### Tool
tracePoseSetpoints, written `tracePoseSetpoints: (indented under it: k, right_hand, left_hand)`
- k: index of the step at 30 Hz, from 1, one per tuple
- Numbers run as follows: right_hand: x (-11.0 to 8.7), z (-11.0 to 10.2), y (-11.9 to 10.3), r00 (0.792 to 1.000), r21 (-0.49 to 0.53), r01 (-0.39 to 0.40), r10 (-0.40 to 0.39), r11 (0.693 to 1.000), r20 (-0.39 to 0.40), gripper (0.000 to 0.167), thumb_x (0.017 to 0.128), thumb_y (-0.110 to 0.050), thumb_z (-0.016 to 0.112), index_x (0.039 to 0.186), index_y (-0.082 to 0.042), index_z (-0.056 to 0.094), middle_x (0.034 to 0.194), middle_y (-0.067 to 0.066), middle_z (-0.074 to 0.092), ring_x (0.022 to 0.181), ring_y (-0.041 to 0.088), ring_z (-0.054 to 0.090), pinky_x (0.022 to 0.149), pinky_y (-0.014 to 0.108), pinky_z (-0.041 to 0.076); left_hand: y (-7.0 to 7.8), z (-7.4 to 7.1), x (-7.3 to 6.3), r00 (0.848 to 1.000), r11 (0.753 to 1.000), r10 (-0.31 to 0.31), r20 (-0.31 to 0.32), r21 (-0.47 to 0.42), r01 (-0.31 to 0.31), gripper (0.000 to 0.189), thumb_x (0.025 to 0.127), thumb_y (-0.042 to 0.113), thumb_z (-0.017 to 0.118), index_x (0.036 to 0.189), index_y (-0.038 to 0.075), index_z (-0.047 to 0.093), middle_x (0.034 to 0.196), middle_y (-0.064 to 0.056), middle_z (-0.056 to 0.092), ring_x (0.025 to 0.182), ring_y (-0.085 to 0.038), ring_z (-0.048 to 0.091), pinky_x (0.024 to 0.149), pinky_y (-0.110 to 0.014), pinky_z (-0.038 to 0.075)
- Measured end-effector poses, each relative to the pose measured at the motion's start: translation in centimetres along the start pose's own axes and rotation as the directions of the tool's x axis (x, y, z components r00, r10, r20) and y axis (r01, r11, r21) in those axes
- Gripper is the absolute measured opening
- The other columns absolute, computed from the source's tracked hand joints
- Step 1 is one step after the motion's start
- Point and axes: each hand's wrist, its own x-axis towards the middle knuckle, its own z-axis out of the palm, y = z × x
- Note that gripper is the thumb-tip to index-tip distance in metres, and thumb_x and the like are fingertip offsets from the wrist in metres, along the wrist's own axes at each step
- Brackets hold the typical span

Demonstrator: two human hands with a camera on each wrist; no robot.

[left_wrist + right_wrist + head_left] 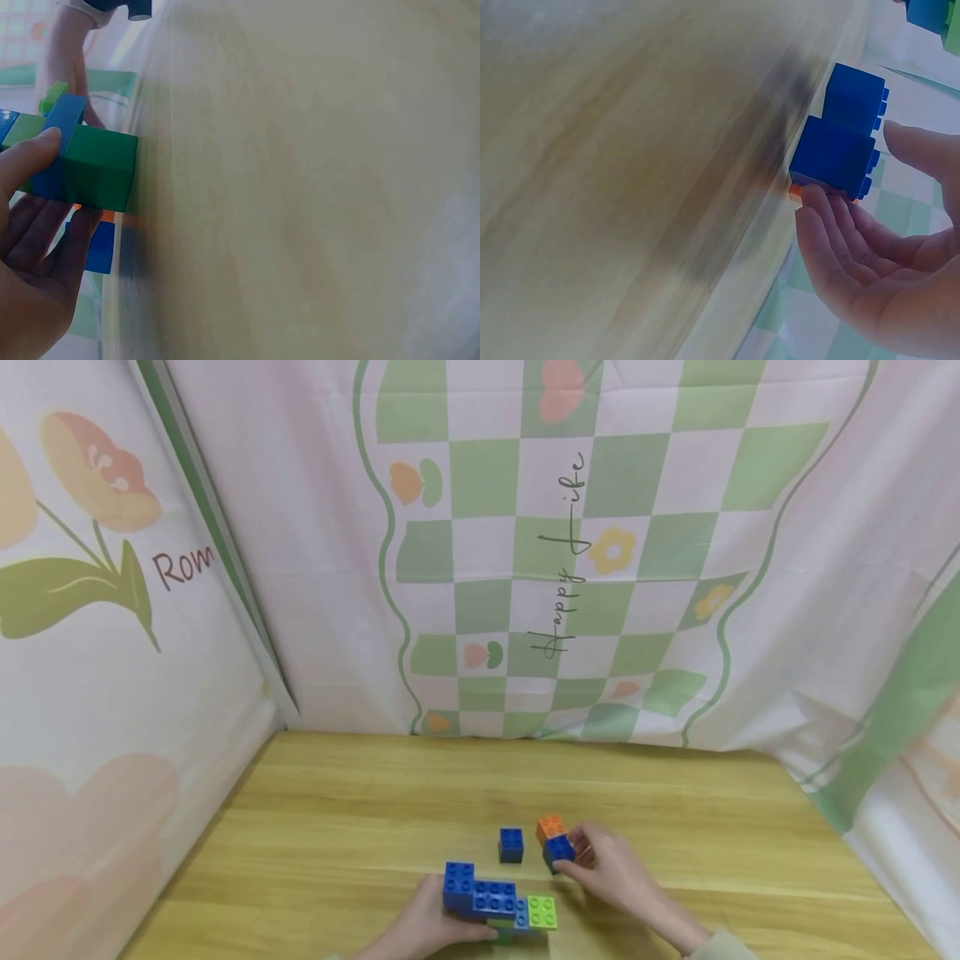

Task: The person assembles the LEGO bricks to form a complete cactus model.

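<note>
My left hand (427,920) grips a joined build of toy building bricks, its thumb along the near side and its fingers behind. The build has dark blue bricks (493,900) at the left, a lime-green brick (542,912) at the right end, and a green brick (101,166) low down. To the right, my right hand (609,868) is at a blue brick (832,156), fingertips right at its side. Its thumb (911,146) stands apart from the brick in the right wrist view. An orange brick (551,827) is directly behind that blue brick.
Another blue brick (511,845) stands by itself on the wooden table (360,810), left of the orange one. Patterned curtains (322,568) hang along the table's back and sides.
</note>
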Motion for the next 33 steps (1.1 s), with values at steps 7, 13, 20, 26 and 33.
tracePoseSetpoints:
  k: [7, 13, 20, 26, 33]
  right_hand:
    - [0.13, 0.29, -0.08, 0.999, -0.03, -0.044, 0.045, 0.999, 0.02, 0.042, 0.076, -0.033, 0.083, 0.099, -0.005, 0.063, 0.084, 0.002, 0.068, 0.07, 0.005, 0.058, 0.06, 0.014, 0.05]
    - [0.26, 0.56, -0.04, 0.998, -0.05, -0.056, 0.056, 0.997, 0.01, 0.043, 0.075, -0.035, 0.084, 0.097, -0.006, 0.063, 0.083, 0.001, 0.068, 0.069, 0.005, 0.058, 0.059, 0.015, 0.05]
    - [0.52, 0.74, 0.08, 0.995, -0.054, -0.097, 0.098, 0.994, 0.009, 0.038, 0.077, -0.034, 0.083, 0.095, -0.006, 0.064, 0.081, 0.001, 0.068, 0.068, 0.007, 0.058, 0.056, 0.017, 0.05]
    - [0.7, 0.72, 0.08, 0.993, -0.047, -0.112, 0.113, 0.993, 0.018, 0.036, 0.079, -0.032, 0.082, 0.096, -0.005, 0.064, 0.082, 0.002, 0.069, 0.068, 0.008, 0.059, 0.055, 0.017, 0.05]
    - [0.52, 0.64, 0.02, 0.996, -0.028, -0.083, 0.084, 0.996, 0.018, 0.033, 0.081, -0.028, 0.08, 0.096, -0.004, 0.065, 0.082, 0.003, 0.069, 0.068, 0.007, 0.06, 0.057, 0.016, 0.051]
  left_hand:
    - [-0.01, 0.05, -0.01, 1.0, 1.0, 0.001, 0.012, -0.03, -0.001, 0.053, 0.074, 0.024, 0.087, 0.123, 0.026, 0.067, 0.115, 0.008, 0.075, 0.104, -0.004, 0.07, 0.093, -0.013, 0.051]
    - [-0.11, 0.11, -0.02, 1.0, 0.999, 0.004, 0.012, -0.034, -0.004, 0.052, 0.074, 0.024, 0.087, 0.123, 0.026, 0.067, 0.114, 0.008, 0.075, 0.104, -0.004, 0.07, 0.093, -0.013, 0.051]
    - [-0.17, 0.1, 0.06, 1.0, 0.999, -0.007, 0.014, -0.046, 0.008, 0.055, 0.074, 0.024, 0.087, 0.124, 0.023, 0.066, 0.115, 0.007, 0.075, 0.105, -0.005, 0.07, 0.093, -0.014, 0.052]
    - [-0.1, 0.09, 0.02, 1.0, 0.999, 0.01, 0.016, -0.042, -0.01, 0.052, 0.074, 0.024, 0.087, 0.122, 0.025, 0.067, 0.114, 0.007, 0.075, 0.104, -0.005, 0.071, 0.093, -0.014, 0.052]
    - [-0.07, -0.01, 0.06, 1.0, 1.0, 0.003, 0.006, -0.021, -0.002, 0.052, 0.074, 0.025, 0.087, 0.122, 0.026, 0.067, 0.114, 0.008, 0.075, 0.103, -0.004, 0.071, 0.093, -0.013, 0.051]
